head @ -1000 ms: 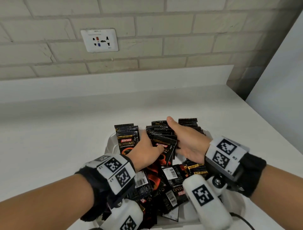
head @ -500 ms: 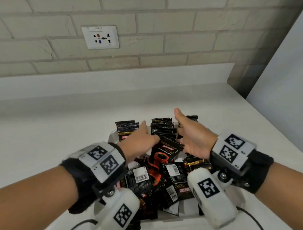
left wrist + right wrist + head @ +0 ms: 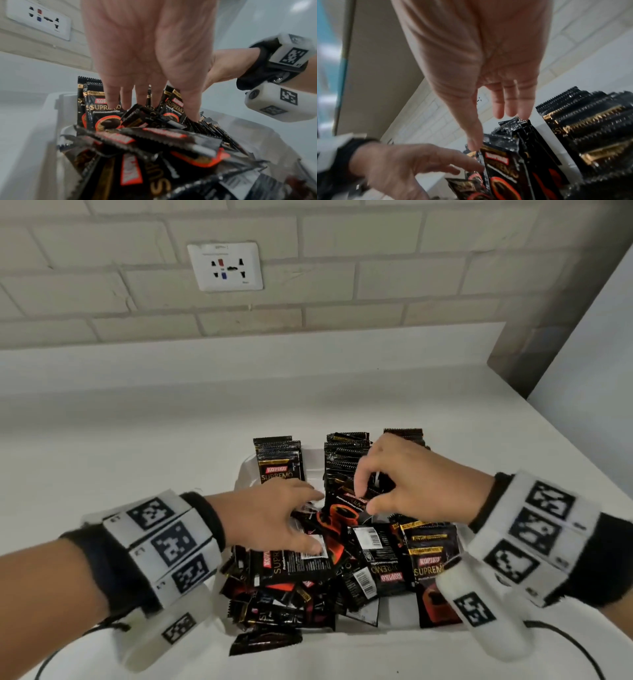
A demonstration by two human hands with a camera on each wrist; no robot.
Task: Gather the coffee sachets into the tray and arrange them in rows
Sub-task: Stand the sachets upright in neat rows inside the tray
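Along the far wall of the white plastic tray, black foil coffee sachets with orange cup prints already stand on edge in three short rows, while the rest lie in a loose heap filling the near half; one sachet hangs over the near rim. A single upright sachet leans at the front of the middle row. The right hand arches over it, thumb and curled fingertips closing on its top edge, though the right-wrist view is too blurred to show whether they have it pinched. The left hand reaches in with straight, slightly spread fingers, holding nothing, its tips down among the sachets between the left and middle rows.

To do this step well, I judge, the left fingers should brace the standing packets like a bookend while the right seats the leaning one square against its row, prints facing one way. Foil is slippery, so a light downward press should settle it.

Open room is scarce: the heap crowds the rows from the near side. Outside the tray, the white countertop lies bare to the left and behind, up to the pale brick wall with its white socket plate.
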